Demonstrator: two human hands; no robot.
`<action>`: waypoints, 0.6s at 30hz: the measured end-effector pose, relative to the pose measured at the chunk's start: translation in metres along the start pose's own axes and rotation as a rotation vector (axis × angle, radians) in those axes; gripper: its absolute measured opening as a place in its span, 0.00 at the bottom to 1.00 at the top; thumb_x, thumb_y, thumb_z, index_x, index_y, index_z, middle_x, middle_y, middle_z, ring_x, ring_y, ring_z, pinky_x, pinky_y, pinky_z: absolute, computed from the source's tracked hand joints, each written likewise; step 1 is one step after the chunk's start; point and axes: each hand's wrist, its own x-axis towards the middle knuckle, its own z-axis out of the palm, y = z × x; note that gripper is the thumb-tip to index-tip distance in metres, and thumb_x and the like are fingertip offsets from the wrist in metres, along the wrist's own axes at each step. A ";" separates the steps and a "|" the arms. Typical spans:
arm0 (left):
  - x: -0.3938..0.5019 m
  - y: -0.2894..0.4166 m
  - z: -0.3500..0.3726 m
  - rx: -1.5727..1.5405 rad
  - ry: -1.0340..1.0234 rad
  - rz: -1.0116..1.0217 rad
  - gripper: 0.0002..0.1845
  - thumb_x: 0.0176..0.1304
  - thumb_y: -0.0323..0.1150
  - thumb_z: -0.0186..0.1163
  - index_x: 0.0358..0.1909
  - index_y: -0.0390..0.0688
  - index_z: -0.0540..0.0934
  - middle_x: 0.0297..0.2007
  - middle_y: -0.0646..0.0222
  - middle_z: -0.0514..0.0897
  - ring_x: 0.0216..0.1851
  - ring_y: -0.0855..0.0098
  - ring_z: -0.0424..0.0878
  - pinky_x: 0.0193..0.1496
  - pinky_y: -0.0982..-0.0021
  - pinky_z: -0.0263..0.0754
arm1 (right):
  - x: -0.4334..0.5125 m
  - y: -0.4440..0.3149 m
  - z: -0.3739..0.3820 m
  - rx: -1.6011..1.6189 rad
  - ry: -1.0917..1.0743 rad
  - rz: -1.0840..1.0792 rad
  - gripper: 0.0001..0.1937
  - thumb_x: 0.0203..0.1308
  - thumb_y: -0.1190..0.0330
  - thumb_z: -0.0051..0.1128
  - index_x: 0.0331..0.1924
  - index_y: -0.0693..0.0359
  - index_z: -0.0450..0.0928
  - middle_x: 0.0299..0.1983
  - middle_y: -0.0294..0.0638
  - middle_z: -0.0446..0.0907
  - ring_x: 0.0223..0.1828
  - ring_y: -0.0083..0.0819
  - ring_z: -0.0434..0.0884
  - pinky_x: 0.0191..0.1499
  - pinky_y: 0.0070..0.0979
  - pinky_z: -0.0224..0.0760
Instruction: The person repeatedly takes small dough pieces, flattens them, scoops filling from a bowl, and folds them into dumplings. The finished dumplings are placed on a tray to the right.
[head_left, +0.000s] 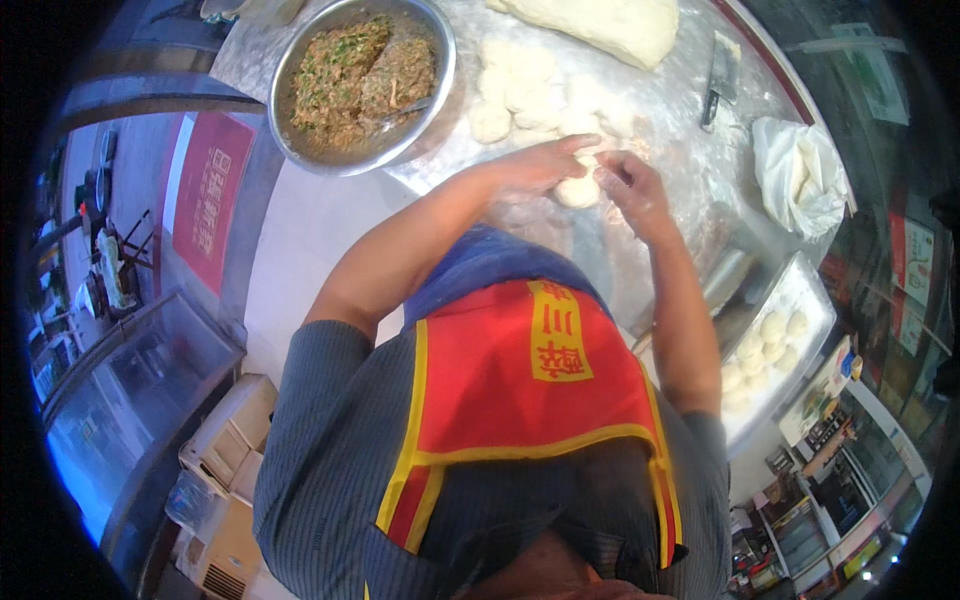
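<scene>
A small ball of white dough (577, 193) sits between my two hands at the near side of a floured metal worktop (675, 161). My left hand (536, 169) reaches in from the left, its fingers against the dough's far left side. From the right, my right hand (634, 191) has its thumb and bent fingers at the dough's upper right edge. The fingers partly cover the dough, so its upper part is hard to see. Just beyond my hands lies a cluster of several dough pieces (525, 86).
A steel bowl (277, 90) of minced filling stands far left. A large dough slab (600, 26) lies at the back. At right are a cleaver (721, 75), a white plastic bag (801, 176), a rolling pin (731, 277) and a tray (810, 296) with several dough rounds (771, 328).
</scene>
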 end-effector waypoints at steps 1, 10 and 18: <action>0.001 0.004 0.000 0.027 -0.004 -0.033 0.37 0.71 0.26 0.55 0.81 0.44 0.56 0.59 0.61 0.81 0.54 0.72 0.82 0.57 0.69 0.78 | 0.000 0.000 0.001 -0.043 -0.007 -0.009 0.11 0.68 0.64 0.67 0.42 0.64 0.84 0.34 0.33 0.81 0.34 0.19 0.75 0.40 0.22 0.70; -0.003 0.007 0.009 -0.030 0.084 0.063 0.36 0.68 0.28 0.58 0.77 0.35 0.60 0.60 0.56 0.80 0.57 0.66 0.83 0.60 0.66 0.79 | -0.002 -0.007 -0.006 0.108 -0.123 0.073 0.11 0.66 0.65 0.69 0.44 0.64 0.83 0.32 0.29 0.79 0.34 0.19 0.74 0.39 0.20 0.67; 0.019 -0.037 -0.002 0.054 0.121 0.214 0.26 0.69 0.29 0.56 0.68 0.34 0.72 0.55 0.60 0.82 0.53 0.69 0.83 0.57 0.68 0.78 | -0.001 -0.006 -0.002 0.131 0.037 0.073 0.10 0.66 0.65 0.69 0.41 0.64 0.84 0.33 0.29 0.80 0.34 0.18 0.74 0.40 0.20 0.69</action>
